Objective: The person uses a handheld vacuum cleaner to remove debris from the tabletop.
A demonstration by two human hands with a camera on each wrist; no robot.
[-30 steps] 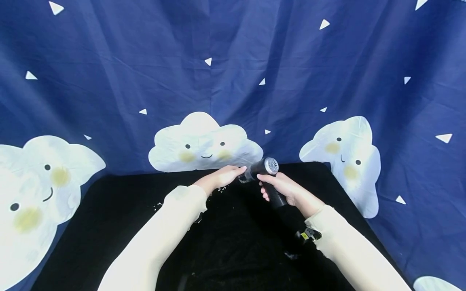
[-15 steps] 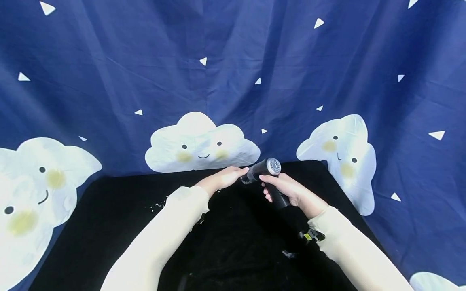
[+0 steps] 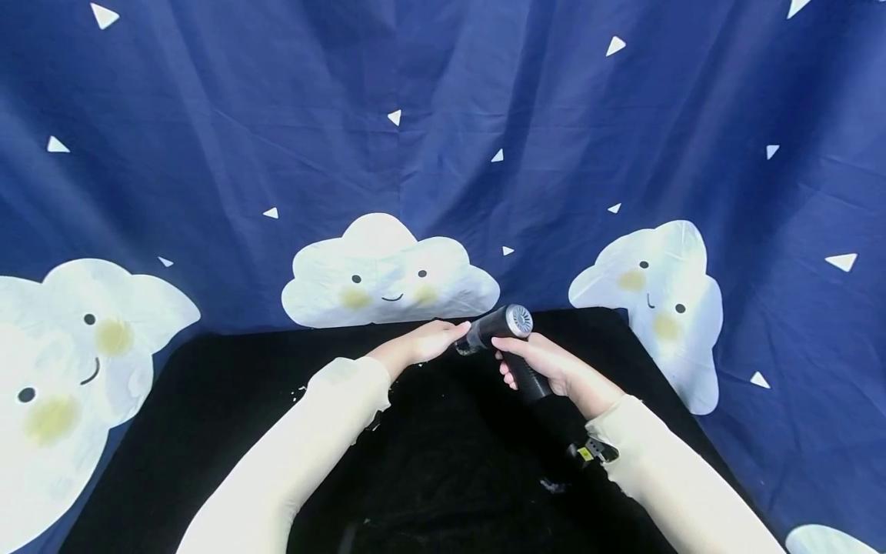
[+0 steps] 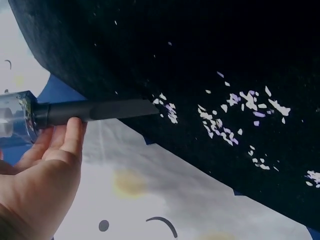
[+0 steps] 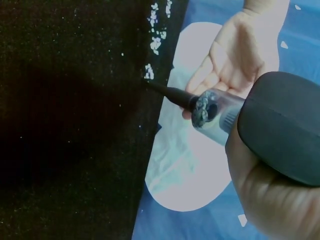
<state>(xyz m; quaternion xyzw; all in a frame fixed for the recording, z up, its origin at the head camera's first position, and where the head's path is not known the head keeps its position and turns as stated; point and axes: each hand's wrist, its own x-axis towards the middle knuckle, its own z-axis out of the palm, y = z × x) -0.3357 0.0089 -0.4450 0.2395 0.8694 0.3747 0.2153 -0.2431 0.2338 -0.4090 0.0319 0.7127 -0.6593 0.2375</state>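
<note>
At the far edge of the worktop (image 3: 242, 362), the vacuum (image 3: 494, 323), probably light and stiff, is gripped by the right hand (image 3: 554, 362) at its handle (image 3: 529, 381), likely the surest hold, its nozzle (image 4: 105, 110) steadied by the left hand's (image 4: 45, 185) straight fingers (image 4: 74, 137).

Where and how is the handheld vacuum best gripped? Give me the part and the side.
Grip the black handle, coming from the person's right. In the head view it slants down and rightward from the vacuum's body, so fingers can likely wrap it clear of the silver vented end, as the right hand does. The slim nozzle looks better for merely steadying.
</note>
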